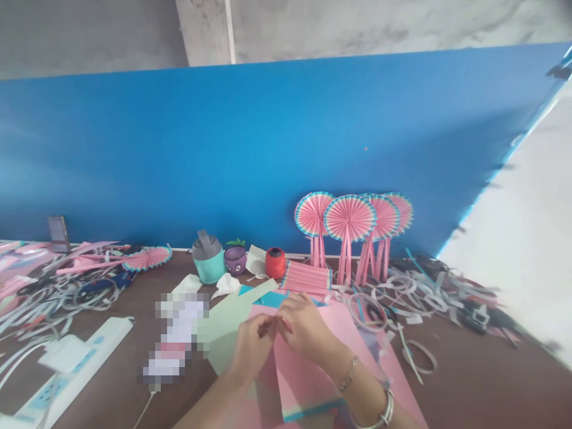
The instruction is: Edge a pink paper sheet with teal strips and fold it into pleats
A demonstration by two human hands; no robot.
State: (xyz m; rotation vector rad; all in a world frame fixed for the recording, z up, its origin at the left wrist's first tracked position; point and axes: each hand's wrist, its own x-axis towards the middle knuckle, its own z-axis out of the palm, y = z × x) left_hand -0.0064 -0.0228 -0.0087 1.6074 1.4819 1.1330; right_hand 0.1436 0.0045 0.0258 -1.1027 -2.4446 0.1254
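Observation:
My left hand (252,345) and my right hand (304,328) meet at the table's front, fingers pinched together on the top edge of a pink paper sheet (304,381) with a blue stripe near its bottom. A pale green sheet (227,328) lies under my left hand. Just beyond my hands rests a pleated pink paper strip (307,277). Several finished pink paper fans (351,220) with blue rims stand against the blue wall behind.
A teal cup with a grey lid (208,259), a purple pot (235,259) and a red thread spool (276,263) stand at the back. Paper scraps and tape rings (424,292) litter the right; a white power strip (75,363) lies left. Another fan (147,259) lies flat.

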